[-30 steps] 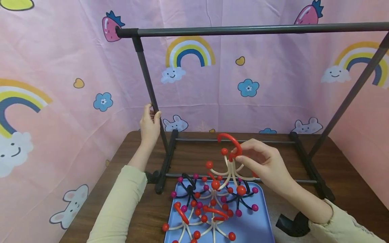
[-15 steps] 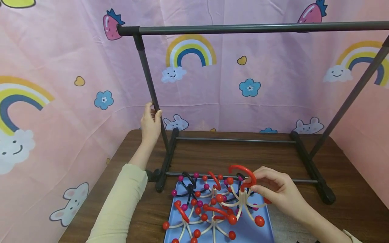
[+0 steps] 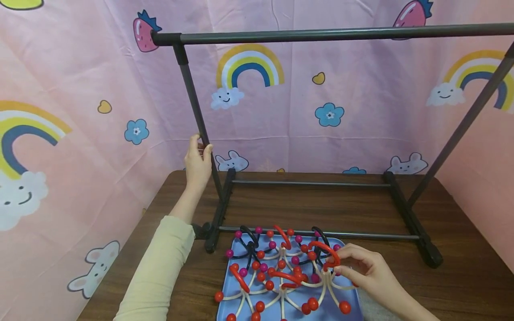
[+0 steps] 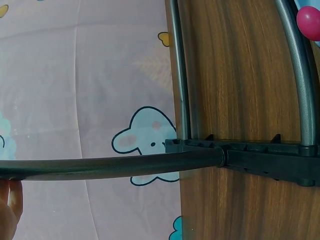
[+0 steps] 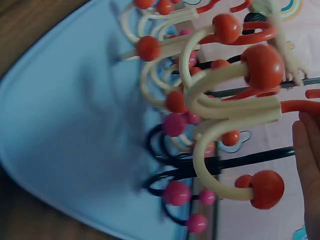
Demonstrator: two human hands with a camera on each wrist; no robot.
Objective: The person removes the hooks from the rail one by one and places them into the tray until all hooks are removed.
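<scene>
My left hand (image 3: 197, 167) grips the left upright (image 3: 192, 93) of a dark metal rack, thumb in front. In the left wrist view only the fingertips (image 4: 12, 200) show beside that post. My right hand (image 3: 371, 272) pinches the red hook of a multi-arm hanger (image 3: 327, 277), whose cream arms curve out to red balls. This hanger is upright over the right part of a blue tray (image 3: 353, 312); the right wrist view shows its stem (image 5: 250, 107) close up. Whether its arms touch the tray I cannot tell.
Several similar hangers crowd the tray, among them a cream one (image 3: 245, 292) with a red hook and a black one (image 3: 250, 247) with magenta balls. The rack's top bar (image 3: 321, 34) spans above, and its lower rail (image 3: 373, 235) runs just behind the tray on the wooden table (image 3: 305, 205).
My right hand has lowered the hanger from in front of the rack's lower rail down to the right side of the tray. My left hand stays on the upright.
</scene>
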